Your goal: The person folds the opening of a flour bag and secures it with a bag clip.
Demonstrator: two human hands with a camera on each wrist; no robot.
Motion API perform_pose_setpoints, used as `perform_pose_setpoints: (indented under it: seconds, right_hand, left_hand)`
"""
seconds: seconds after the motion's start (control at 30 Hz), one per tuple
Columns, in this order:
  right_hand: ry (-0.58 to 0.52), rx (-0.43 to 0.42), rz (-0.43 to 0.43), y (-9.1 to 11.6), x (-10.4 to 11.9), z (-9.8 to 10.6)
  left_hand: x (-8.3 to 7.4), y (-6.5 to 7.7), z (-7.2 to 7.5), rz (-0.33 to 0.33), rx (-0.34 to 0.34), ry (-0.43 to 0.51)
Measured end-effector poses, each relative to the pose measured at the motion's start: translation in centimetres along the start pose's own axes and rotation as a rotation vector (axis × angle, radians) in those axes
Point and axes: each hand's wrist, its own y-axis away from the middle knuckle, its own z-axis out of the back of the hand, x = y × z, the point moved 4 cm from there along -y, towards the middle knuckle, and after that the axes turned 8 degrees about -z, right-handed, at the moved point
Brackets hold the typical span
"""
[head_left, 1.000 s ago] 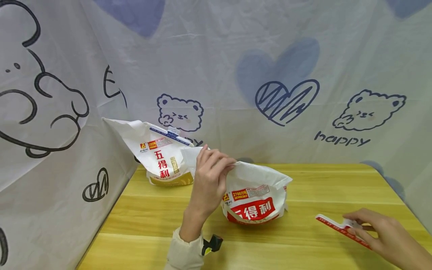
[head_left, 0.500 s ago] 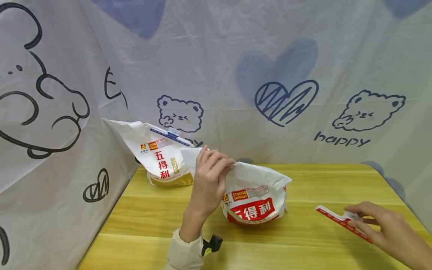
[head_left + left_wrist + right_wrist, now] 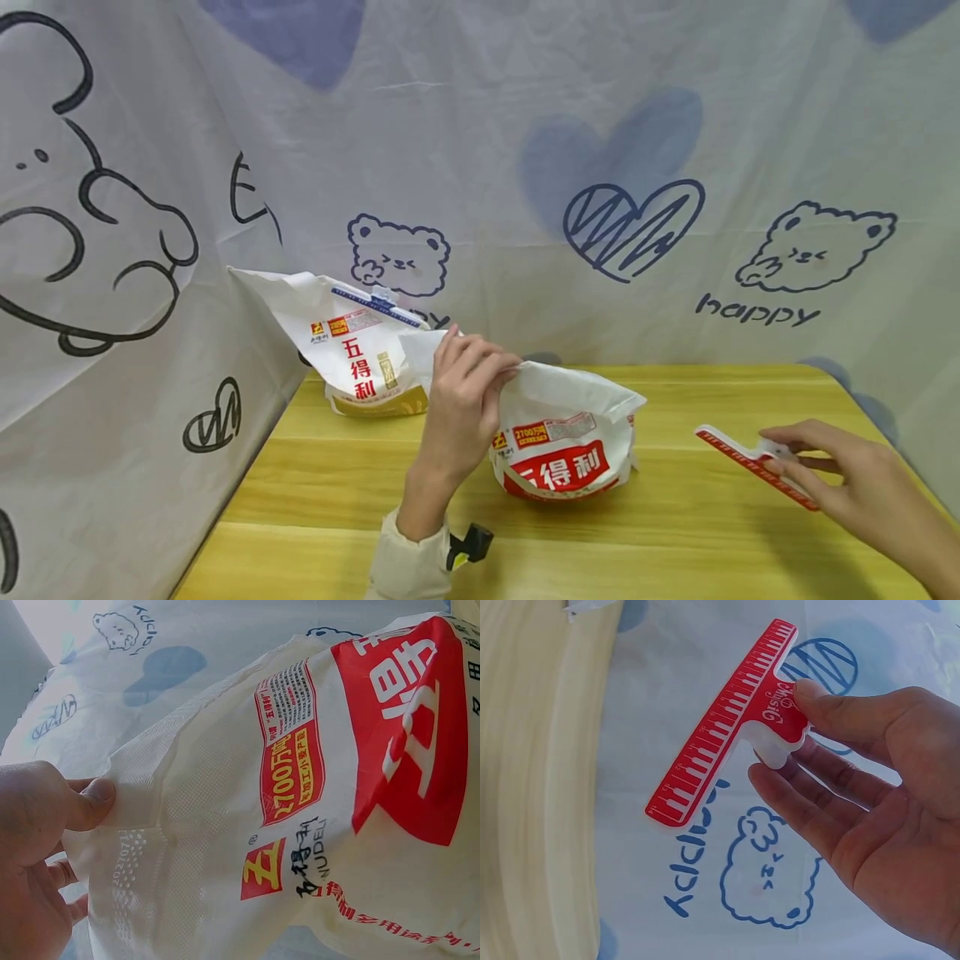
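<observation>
My left hand (image 3: pixel 461 400) pinches the top edge of a white flour bag (image 3: pixel 558 454) with a red label, which stands on the table. In the left wrist view the thumb presses on the flat seam of the bag (image 3: pixel 195 795), near its corner. Off to the right, my right hand (image 3: pixel 851 471) holds a red and white clip (image 3: pixel 753 467) by its handle, above the table and apart from the bag. Piano keys and the word "Music" are printed on the clip (image 3: pixel 727 724) in the right wrist view; thumb and fingers pinch its tabs.
Behind on the left stands a second white flour bag (image 3: pixel 345 358) with a gold base. A blue clip (image 3: pixel 382 304) sits across its folded top. The wooden table (image 3: pixel 720 533) meets patterned cloth (image 3: pixel 480 167) at the back and left.
My right hand has risen a little in the head view, carrying the red clip upward. The left hand and its flour bag have hardly moved.
</observation>
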Motion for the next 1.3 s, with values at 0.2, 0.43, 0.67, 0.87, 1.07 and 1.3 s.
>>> perform_pose_setpoints:
  seconds: [0.2,0.43,0.67,0.87,1.07,1.3]
  right_hand:
    - [-0.016,-0.026,-0.003,-0.5,0.0,0.7]
    - [-0.053,-0.08,-0.018,-1.0,0.1,1.7]
    - [-0.104,-0.109,-0.042,-1.2,0.0,2.0]
    - [-0.136,-0.148,-0.052,-1.1,0.0,2.2]
    - [-0.139,-0.157,-0.068,-1.4,0.2,2.4]
    - [-0.164,-0.161,-0.086,-1.7,0.7,2.3]
  left_hand:
    - [0.0,0.0,0.0,0.001,-0.005,0.006]
    - [0.1,0.1,0.0,0.008,-0.002,0.007]
    - [0.0,0.1,0.0,0.008,-0.003,0.005]
    - [0.0,0.1,0.0,0.003,-0.001,0.005]
    - [0.0,0.1,0.0,0.005,0.0,0.002]
    - [0.0,0.0,0.0,0.009,0.004,-0.001]
